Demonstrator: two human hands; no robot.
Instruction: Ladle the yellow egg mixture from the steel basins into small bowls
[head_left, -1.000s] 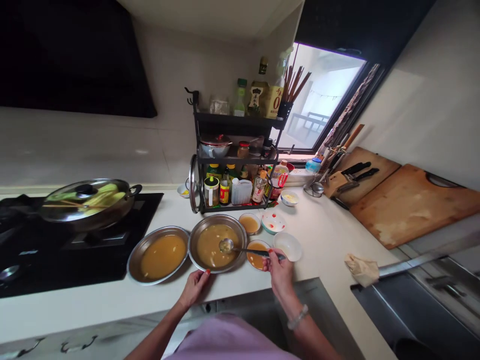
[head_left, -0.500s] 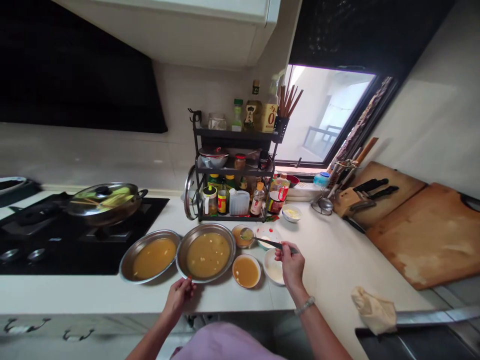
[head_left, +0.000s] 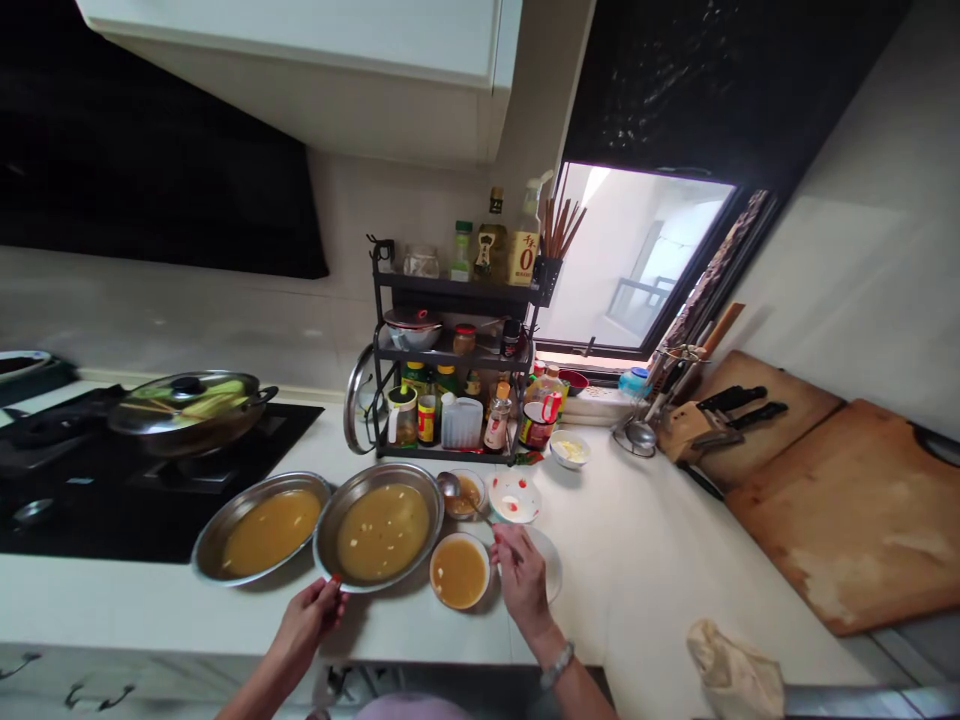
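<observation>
My left hand [head_left: 309, 618] pinches the near rim of a steel pan [head_left: 379, 524] of yellow-brown liquid on the white counter. A second steel pan [head_left: 260, 527] with the same liquid lies to its left. My right hand [head_left: 519, 578] is closed on the handle of a metal ladle [head_left: 450, 486], whose bowl hangs over a small bowl of brown liquid [head_left: 466, 494]. A nearer small bowl [head_left: 459, 571] holds orange-brown liquid, just left of my right hand. A white dish [head_left: 553, 565] is partly hidden under that hand. A red-spotted saucer [head_left: 514, 497] lies behind it.
A black spice rack [head_left: 450, 360] with bottles and jars stands behind the pans. A lidded wok [head_left: 186, 408] is on the black hob at left. Knife block [head_left: 694, 422] and wooden cutting boards [head_left: 855, 510] are at right. A crumpled cloth [head_left: 733, 670] lies near the counter's front edge.
The ladle went from the large pan over to the far small bowl and now dips lower there. My left hand has shifted left along the pan's rim. The camera has tilted up.
</observation>
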